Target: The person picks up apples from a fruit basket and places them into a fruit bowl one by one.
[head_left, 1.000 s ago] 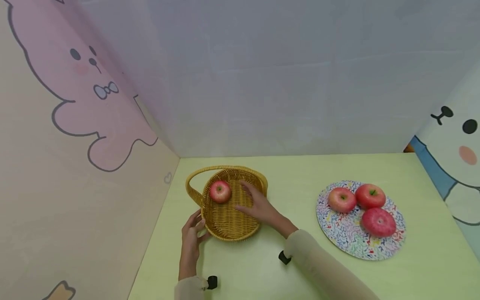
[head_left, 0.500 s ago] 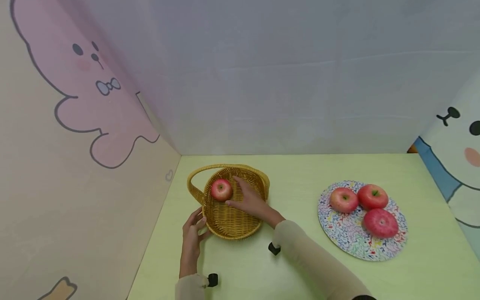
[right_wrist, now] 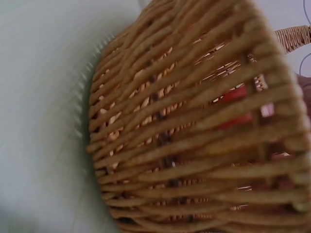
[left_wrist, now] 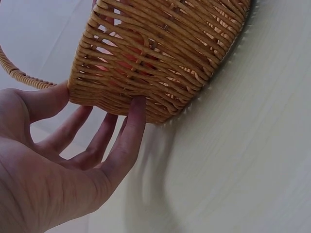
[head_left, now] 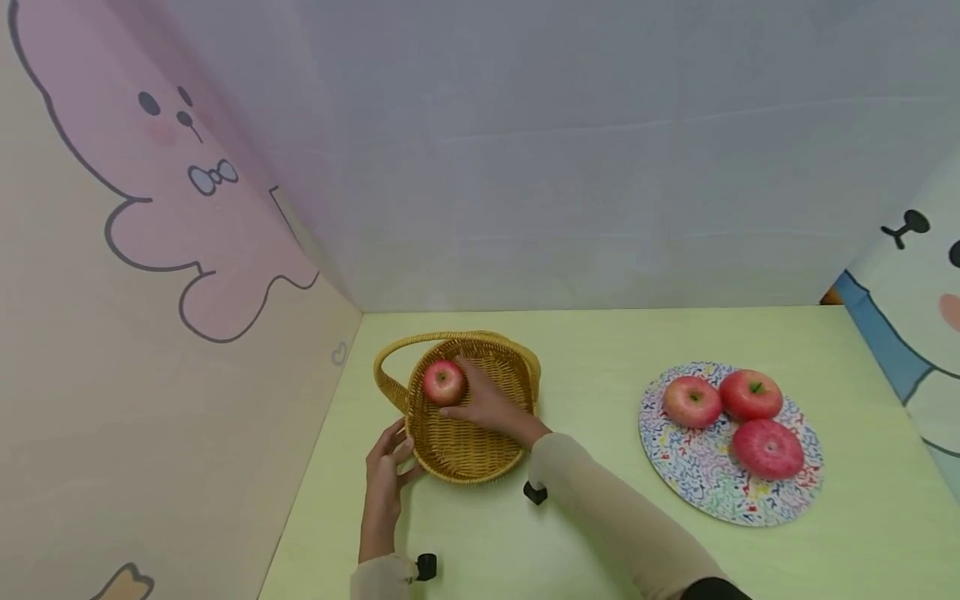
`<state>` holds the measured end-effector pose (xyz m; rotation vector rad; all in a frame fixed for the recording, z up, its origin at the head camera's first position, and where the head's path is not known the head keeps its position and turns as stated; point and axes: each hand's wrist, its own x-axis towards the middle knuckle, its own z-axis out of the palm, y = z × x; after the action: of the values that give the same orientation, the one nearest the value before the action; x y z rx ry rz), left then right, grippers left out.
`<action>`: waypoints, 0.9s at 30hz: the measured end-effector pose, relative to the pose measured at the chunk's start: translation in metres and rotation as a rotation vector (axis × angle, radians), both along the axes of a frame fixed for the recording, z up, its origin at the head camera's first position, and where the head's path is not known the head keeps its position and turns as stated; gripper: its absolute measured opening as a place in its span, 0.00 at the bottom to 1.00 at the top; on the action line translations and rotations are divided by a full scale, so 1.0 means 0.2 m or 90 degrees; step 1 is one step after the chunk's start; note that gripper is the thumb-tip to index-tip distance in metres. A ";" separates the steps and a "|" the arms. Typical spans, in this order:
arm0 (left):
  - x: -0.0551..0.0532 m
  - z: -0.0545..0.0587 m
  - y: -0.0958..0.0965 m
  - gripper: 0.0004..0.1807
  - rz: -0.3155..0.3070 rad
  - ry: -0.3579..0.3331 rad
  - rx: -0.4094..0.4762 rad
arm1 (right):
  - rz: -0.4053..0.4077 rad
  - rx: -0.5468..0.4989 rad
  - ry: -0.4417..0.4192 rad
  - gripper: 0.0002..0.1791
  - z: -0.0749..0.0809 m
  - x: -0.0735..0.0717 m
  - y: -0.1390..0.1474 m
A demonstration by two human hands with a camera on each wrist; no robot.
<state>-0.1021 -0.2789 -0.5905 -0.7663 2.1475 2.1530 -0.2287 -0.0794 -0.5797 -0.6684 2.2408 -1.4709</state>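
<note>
A red apple (head_left: 444,382) sits at the left inside a round wicker basket (head_left: 465,478) with an arched handle. My right hand (head_left: 491,405) reaches over the basket's right side, fingers and thumb curved round the apple's right side. From the right wrist, the basket's woven wall (right_wrist: 194,126) hides most of that hand, and red shows through the gaps. My left hand (head_left: 385,471) holds the basket's lower left outside. Up close in the left wrist view, a fingertip of the left hand (left_wrist: 58,160) meets the rim and another digit presses the woven side.
A round patterned plate (head_left: 697,479) on the right bears three apples (head_left: 767,448). The pale green table (head_left: 585,350) runs back to a grey-white wall (head_left: 525,167). A wall with a pink cartoon figure (head_left: 187,208) stands on the left, one with a white bear (head_left: 900,283) on the right.
My right hand has moved left inside the basket until its fingers and thumb are round the apple. The left hand stays at the basket's side; the apples and plate stay put.
</note>
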 end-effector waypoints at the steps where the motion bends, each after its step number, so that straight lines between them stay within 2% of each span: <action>1: 0.00 0.00 0.00 0.26 0.000 0.001 0.001 | -0.001 0.002 -0.001 0.57 -0.01 0.00 -0.01; 11: 0.00 -0.01 0.00 0.25 0.014 -0.001 0.012 | -0.009 0.003 -0.024 0.60 -0.05 -0.03 -0.07; 15: 0.00 -0.02 0.01 0.25 0.008 0.006 0.010 | -0.016 0.006 -0.033 0.59 -0.07 -0.05 -0.07; 27: 0.00 -0.02 0.00 0.25 0.007 0.009 0.007 | 0.013 -0.003 -0.001 0.60 -0.09 -0.11 -0.10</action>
<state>-0.1018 -0.2785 -0.5948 -0.7672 2.1412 2.1796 -0.2498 -0.0985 -0.5980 -0.6899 2.2230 -1.4677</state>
